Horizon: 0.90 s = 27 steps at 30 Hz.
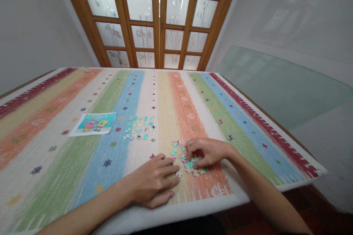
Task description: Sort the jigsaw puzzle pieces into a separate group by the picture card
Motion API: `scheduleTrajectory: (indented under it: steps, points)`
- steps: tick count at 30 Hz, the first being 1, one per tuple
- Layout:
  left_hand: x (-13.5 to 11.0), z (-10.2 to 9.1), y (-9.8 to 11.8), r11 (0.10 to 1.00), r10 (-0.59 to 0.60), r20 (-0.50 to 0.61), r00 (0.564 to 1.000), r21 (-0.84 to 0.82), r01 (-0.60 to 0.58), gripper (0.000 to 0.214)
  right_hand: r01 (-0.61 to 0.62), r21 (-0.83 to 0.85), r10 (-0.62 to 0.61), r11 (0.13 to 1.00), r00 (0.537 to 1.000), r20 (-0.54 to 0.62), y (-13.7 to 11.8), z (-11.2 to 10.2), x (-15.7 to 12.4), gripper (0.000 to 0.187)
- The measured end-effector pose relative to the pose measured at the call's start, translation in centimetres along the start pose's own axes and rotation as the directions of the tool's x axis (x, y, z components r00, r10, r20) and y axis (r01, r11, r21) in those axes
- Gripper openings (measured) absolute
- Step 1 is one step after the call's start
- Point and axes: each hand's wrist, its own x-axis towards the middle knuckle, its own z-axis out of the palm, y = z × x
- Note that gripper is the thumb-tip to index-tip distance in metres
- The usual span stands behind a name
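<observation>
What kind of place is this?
Likely a room in a home: wooden-framed doors with frosted glass panes, plain white walls, and a table under a striped multicoloured woven cloth where both hands work on small jigsaw puzzle pieces.

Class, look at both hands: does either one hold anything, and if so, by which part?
It cannot be told. Both the left hand and right hand rest palm down on the puzzle pieces, fingertips touching them; no piece is visibly lifted.

Puzzle pieces (190,164) partly hidden under right hand (209,151).
</observation>
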Motion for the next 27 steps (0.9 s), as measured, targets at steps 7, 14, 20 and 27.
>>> scheduleTrajectory:
  steps: [7, 14, 20, 27]
  points:
    - [0.0, 0.0, -0.3, 1.000, -0.013, 0.020, 1.000, -0.005, 0.013, 0.034, -0.001, -0.010, 0.001, 1.000, 1.000, 0.009, -0.2, 0.0, 0.1, 0.011]
    - [0.0, -0.1, -0.2, 0.995, -0.096, 0.005, 0.995, 0.020, 0.096, 0.031, -0.007, -0.014, 0.007, 1.000, 1.000, -0.009, -0.1, 0.3, 0.2, 0.015]
    - [-0.1, 0.0, -0.3, 0.991, -0.108, -0.077, 0.991, 0.074, 0.114, 0.031, 0.067, -0.011, -0.068, 0.998, 0.993, -0.099, -0.4, 0.3, 0.4, 0.005]
    - [0.0, 0.1, -0.8, 0.973, -0.139, -0.326, 0.935, 0.130, 0.190, 0.015, 0.189, -0.007, -0.178, 0.982, 0.914, -0.364, -1.3, 2.0, 1.7, 0.018]
